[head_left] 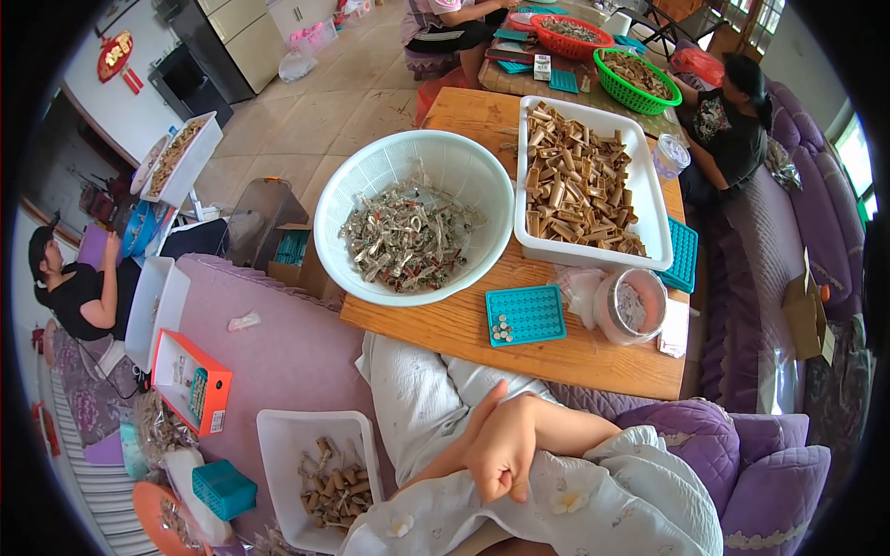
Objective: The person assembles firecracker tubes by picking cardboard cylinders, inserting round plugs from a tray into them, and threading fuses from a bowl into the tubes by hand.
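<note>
The right grip (501,454) curls closed, the left grip (481,417) is too hidden to tell, with the teal tray (536,310) beyond both.

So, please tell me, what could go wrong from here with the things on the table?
The white basin seems to overhang the table's left edge, so a bump might tip it.
The small round discs lie loose in one corner of the shallow turquoise tray; a knock could scatter them.
The brown pieces are heaped in the white bin, so some might spill if it is moved.
</note>
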`<state>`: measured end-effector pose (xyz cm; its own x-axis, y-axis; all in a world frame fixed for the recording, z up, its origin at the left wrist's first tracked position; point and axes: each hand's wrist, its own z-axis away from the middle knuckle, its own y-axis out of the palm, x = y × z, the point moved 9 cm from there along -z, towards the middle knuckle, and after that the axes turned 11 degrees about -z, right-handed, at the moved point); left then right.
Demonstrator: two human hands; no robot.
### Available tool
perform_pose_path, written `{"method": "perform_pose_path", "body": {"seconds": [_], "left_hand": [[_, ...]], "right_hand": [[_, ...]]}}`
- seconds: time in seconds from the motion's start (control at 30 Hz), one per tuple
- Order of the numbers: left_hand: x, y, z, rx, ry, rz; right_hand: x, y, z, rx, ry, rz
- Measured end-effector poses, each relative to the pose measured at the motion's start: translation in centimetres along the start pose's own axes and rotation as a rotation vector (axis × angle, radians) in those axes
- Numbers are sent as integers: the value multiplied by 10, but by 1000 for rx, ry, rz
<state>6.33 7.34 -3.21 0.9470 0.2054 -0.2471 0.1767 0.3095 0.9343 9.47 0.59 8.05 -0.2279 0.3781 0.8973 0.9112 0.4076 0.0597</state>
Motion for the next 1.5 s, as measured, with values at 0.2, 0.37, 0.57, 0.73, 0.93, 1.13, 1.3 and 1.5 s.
{"method": "perform_pose_path", "body": {"seconds": [0.2, 0.37, 0.57, 0.73, 0.93, 1.13, 1.3, 1.5], "left_hand": [[-37, 16, 15, 187, 249, 61], [-38, 15, 6, -107, 213, 36], [-25, 2, -5, -228, 132, 68], [-37, -18, -12, -286, 242, 66], [-30, 3, -19, -219, 114, -217], [-3, -19, -32, -223, -66, -73], [1, -28, -36, -198, -60, 40], [-3, -30, -38, -222, -44, 93]], "right_hand": [[-13, 17, 44, -60, -151, -106], [23, 15, 12, 227, -266, 20], [28, 13, 25, 205, -264, 86], [5, 8, 62, -9, -341, -172], [20, 1, 48, -7, -230, -281], [-9, -7, 70, -231, -140, -280], [-16, -9, 77, -216, -260, -361], [-23, -6, 79, -177, -123, -178]]}}
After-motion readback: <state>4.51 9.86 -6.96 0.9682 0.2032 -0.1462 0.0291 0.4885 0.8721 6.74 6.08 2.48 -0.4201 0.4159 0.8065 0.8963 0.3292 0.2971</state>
